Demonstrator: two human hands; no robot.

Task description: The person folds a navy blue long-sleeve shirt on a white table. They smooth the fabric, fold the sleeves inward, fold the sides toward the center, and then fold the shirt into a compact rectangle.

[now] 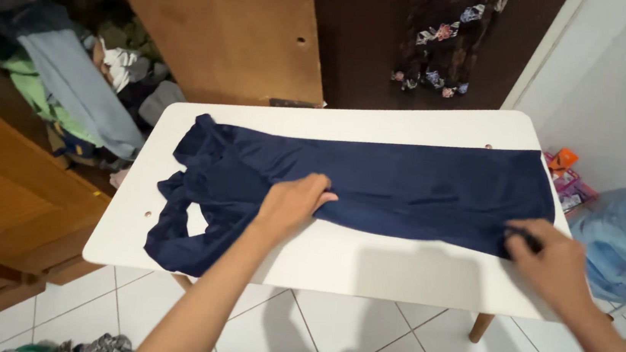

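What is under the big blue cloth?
The white table lies under the navy garment. Whatever else might sit beneath the cloth is covered and cannot be seen.

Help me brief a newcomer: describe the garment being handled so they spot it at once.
On the white table lies a long navy garment, spread lengthwise. The left hand presses its middle; the right hand pinches its near right corner. Unlike the pale clothes heaped at left, it is dark and flat.

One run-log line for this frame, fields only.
left hand: flat on navy garment | right hand: pinching garment's near right corner | garment: spread on white table
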